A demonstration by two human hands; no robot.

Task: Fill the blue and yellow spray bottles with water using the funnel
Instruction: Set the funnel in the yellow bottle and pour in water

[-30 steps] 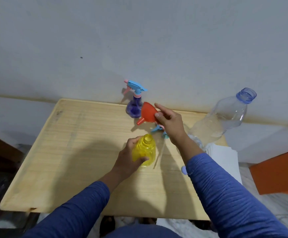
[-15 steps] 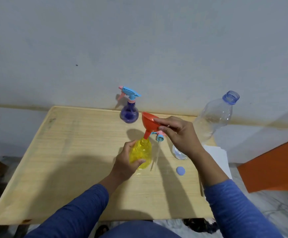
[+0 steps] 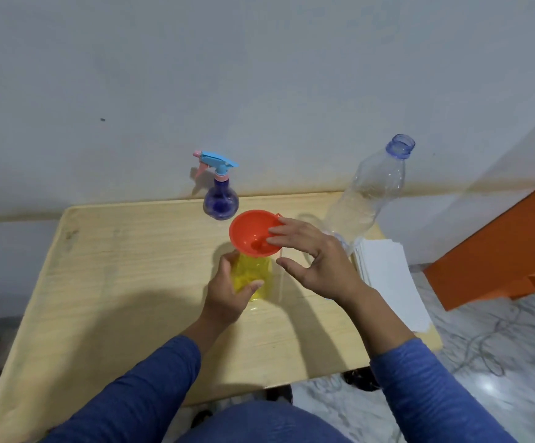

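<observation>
The yellow spray bottle [image 3: 254, 276] stands without its spray head near the middle of the wooden table [image 3: 116, 282]. My left hand [image 3: 224, 295] grips its body from the left. The orange funnel [image 3: 247, 231] sits in the bottle's neck, mouth up. My right hand [image 3: 317, 260] rests straight fingertips on the funnel's right rim, thumb held apart below it. The blue spray bottle [image 3: 221, 201], with its blue and pink spray head on, stands at the table's back edge. A clear water bottle [image 3: 367, 196], uncapped and partly full, stands at the back right.
A stack of white paper [image 3: 390, 282] lies on the table's right edge, beside the water bottle. An orange piece of furniture [image 3: 499, 247] stands on the marble floor to the right. A grey wall runs just behind the table.
The funnel went from tilted with its spout at the yellow bottle's neck to seated upright in it. My right hand loosened its pinch to a fingertip touch. My left hand kept its grip.
</observation>
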